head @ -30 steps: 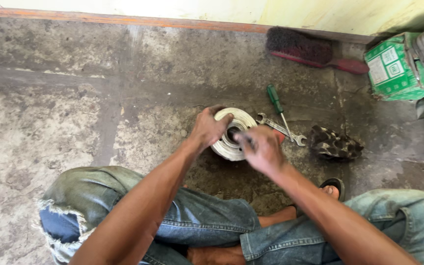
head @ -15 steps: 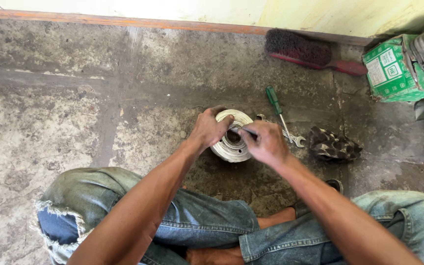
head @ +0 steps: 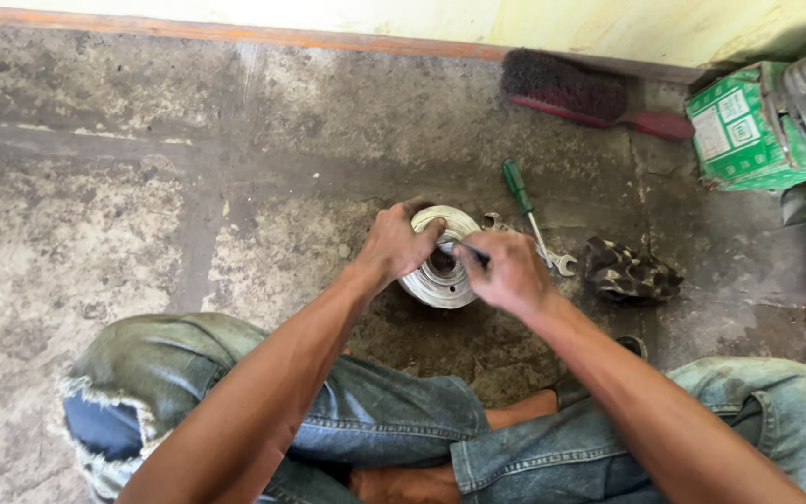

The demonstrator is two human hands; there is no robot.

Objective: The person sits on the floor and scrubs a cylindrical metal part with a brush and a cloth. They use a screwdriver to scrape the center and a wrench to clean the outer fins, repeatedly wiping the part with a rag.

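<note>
- The stained concrete floor [head: 142, 187] carries everything; the person sits cross-legged on it.
- A round metal hub [head: 440, 278] lies between the knees, its bore facing up.
- The left hand [head: 396, 245] clasps the hub's rim, steadying it.
- The right hand [head: 507, 273] pinches a thin tool [head: 464, 250], tip at the bore; judged, it is picking inside, which calls for a steady hub.
- A green-handled screwdriver [head: 518, 187] and a wrench [head: 552, 257] lie just beside.

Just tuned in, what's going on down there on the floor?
A person sits cross-legged on a stained concrete floor. The left hand steadies a round metal hub-like part by its rim, while the right hand pokes a thin dark tool into its centre hole. Beside it lie a green-handled screwdriver, a spanner and a dark rag; a red brush lies by the wall.
</note>
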